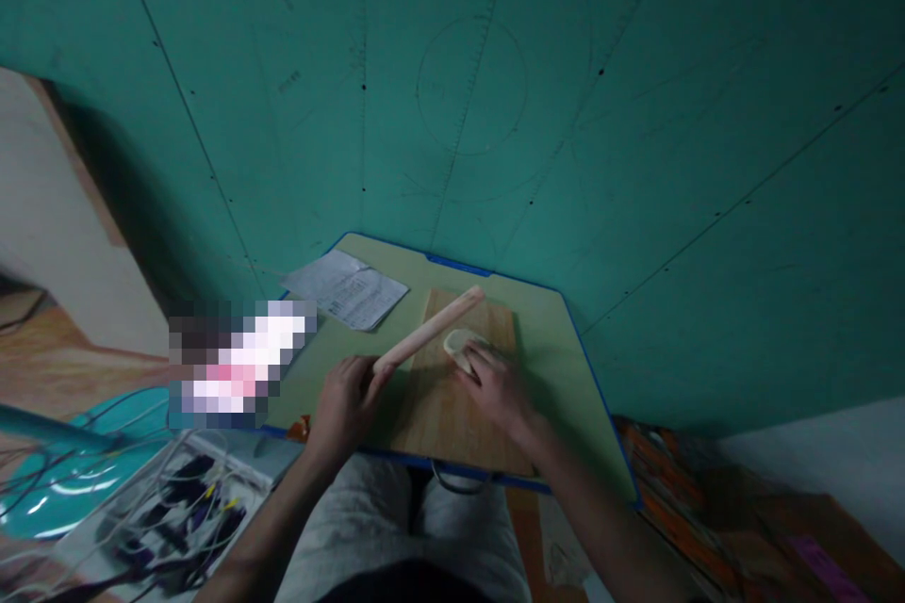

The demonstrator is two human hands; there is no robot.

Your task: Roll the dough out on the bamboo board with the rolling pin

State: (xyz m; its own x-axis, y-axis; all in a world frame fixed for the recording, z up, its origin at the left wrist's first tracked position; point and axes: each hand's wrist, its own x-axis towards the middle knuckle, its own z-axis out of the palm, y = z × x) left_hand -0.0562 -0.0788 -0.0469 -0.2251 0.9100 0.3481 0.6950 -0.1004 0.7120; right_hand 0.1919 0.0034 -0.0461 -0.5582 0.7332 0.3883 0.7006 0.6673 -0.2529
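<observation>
At the lower left, a white bin (85, 539) holds a tangle of cables (212, 499), dark plugs among them; a cardboard box (827, 537) stands at the lower right, its contents unclear. On the worktop (562, 367), the left hand (346, 400) grips a wooden rod (431, 330) by its near end; the right hand (499, 386) curls over a pale, rounded piece (459, 345) at the wooden board (445, 424), whether gripping or pressing I cannot tell

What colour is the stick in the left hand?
Pale pinkish tan; the stick in the left hand shows best in the head view.
</observation>
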